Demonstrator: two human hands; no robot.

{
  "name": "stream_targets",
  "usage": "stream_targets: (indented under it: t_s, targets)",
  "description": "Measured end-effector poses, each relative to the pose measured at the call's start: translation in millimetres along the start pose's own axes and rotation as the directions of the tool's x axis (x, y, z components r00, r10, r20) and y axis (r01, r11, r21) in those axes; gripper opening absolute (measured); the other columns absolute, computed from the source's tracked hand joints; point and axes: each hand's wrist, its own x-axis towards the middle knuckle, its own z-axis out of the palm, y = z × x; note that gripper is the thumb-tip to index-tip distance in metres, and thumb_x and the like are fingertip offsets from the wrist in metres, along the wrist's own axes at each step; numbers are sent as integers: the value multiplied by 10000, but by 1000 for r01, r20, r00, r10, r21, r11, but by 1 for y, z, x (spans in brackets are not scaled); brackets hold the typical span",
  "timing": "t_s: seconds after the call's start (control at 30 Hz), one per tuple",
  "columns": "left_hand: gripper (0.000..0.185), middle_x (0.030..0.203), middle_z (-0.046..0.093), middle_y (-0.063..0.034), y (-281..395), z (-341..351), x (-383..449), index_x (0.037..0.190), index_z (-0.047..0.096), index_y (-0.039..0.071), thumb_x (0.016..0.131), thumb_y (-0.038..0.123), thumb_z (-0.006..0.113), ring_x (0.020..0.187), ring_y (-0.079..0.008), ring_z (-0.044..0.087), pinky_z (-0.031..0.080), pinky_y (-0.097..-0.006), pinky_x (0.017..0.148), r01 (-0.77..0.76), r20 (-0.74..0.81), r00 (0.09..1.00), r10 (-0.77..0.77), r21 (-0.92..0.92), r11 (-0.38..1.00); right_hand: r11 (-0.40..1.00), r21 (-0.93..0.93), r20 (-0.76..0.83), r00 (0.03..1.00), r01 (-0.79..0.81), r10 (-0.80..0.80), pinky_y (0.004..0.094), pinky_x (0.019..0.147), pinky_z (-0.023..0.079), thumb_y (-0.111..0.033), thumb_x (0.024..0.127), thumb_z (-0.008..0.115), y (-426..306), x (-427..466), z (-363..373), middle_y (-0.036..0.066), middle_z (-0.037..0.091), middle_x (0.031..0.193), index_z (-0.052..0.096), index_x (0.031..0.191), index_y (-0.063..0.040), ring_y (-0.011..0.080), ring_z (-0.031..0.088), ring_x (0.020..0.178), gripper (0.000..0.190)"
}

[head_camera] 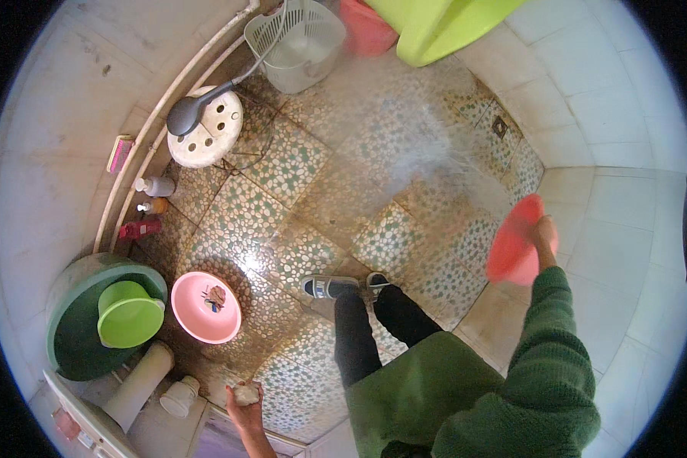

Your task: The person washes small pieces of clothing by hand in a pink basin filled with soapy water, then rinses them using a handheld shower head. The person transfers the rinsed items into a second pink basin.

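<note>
My right hand (544, 230) grips the rim of a red plastic basin (514, 249), which is tipped on its side near the tiled wall. A pale blur of water (429, 157) spreads over the pebble-patterned tile floor (286, 154) in front of it. Low in the view, my left hand (244, 413) is closed around a whitish crumpled lump (246, 393), perhaps a cloth or scrubber; I cannot tell which. A pink basin (184, 309) with small brown and dark items in its bottom is on the floor beyond that hand.
A light green bucket (130, 326) sits inside a large dark green tub (68, 338). Along the left wall stand several bottles (159, 186) and a white stool (223, 140) bearing a shower head (184, 116). A grey basket (297, 68) is at the back; a floor drain (499, 127) lies right.
</note>
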Motion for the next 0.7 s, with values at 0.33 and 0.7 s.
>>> stream_targets:
  t_s: [0.33, 0.7]
  targets:
    - [351, 1152, 615, -60, -22, -30, 7, 1197, 556, 116, 957, 370, 577, 1084, -258, 574, 462, -496, 950, 110, 100, 990, -103, -76, 991, 922, -25, -455, 817, 386, -355, 484, 892, 499, -52, 761, 592, 113, 115, -18, 253, 641, 1070, 498, 1209, 35, 455, 601, 1030, 466]
    - [282, 1127, 587, -110, 91, -147, 58, 1187, 512, 67, 967, 237, 556, 1078, -287, 561, 480, -508, 960, -76, 71, 993, 94, -221, 972, 752, -212, -303, 690, 624, -658, 459, 1056, 391, -217, 868, 540, -126, 2, -62, 275, 529, 1315, 449, 1360, 59, 409, 506, 1214, 572]
